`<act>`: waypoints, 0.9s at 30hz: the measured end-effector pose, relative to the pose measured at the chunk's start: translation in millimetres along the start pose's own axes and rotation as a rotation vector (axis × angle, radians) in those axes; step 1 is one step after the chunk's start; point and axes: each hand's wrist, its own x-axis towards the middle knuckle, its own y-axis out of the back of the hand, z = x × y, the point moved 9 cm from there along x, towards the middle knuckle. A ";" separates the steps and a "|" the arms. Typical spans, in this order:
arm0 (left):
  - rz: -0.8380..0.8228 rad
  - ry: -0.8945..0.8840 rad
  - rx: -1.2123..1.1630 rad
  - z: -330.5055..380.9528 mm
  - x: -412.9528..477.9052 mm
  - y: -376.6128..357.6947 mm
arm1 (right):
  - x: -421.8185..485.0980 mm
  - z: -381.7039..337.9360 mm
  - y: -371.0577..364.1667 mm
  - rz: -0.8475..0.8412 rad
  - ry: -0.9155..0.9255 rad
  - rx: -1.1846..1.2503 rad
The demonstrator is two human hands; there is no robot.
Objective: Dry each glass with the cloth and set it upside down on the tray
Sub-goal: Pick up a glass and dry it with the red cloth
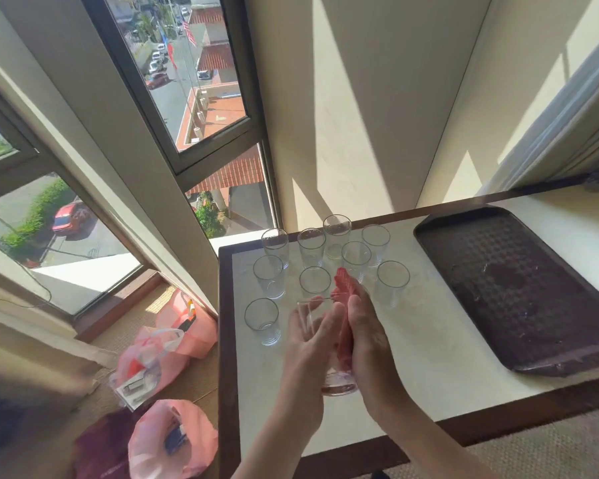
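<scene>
Head view: drying a glass (339, 380) over the counter (429, 340).
Clasping it in left hand (308, 344) fingers (329, 323), gripping red cloth (344, 288) in right hand (370, 340) fingers (355, 305).

Bright window sunlight, hard shadows, wide-angle warping.
</scene>
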 end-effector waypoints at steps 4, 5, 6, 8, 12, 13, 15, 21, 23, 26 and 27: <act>-0.027 0.005 -0.021 1.2 0.5 -1.3 | -13.7 -18.1 -5.5 0.074 0.131 -0.317; -0.001 0.011 -0.045 1.0 0.2 1.1 | -22.4 -28.6 -9.5 0.112 0.235 -0.513; 0.045 0.006 -0.065 -0.4 0.9 5.7 | -30.1 -34.1 -12.6 0.140 0.331 -0.654; 0.117 0.010 -0.092 -5.5 -0.3 12.5 | -35.9 -31.7 -12.6 0.117 0.400 -0.709; 0.118 0.066 -0.086 -15.5 -8.4 8.6 | -15.7 -6.4 4.7 0.027 0.145 -0.350; 0.114 0.068 -0.066 -16.1 -9.7 6.9 | -10.2 1.2 7.6 0.021 0.066 -0.252; 0.134 0.050 0.013 -14.3 -10.8 7.1 | -8.5 6.5 9.1 0.029 -0.007 -0.160; 0.163 0.015 -0.076 -13.6 -13.3 14.6 | -53.7 -22.6 -8.4 0.095 0.415 -0.698; 0.160 0.040 -0.087 -16.7 -16.9 13.9 | -49.7 -19.6 -5.6 0.071 0.407 -0.661; 0.123 0.078 -0.019 -18.8 -21.8 7.3 | -32.9 -1.1 4.4 0.039 0.188 -0.419; 0.129 0.066 0.007 -19.3 -21.7 8.7 | -27.4 8.7 6.2 0.027 0.087 -0.317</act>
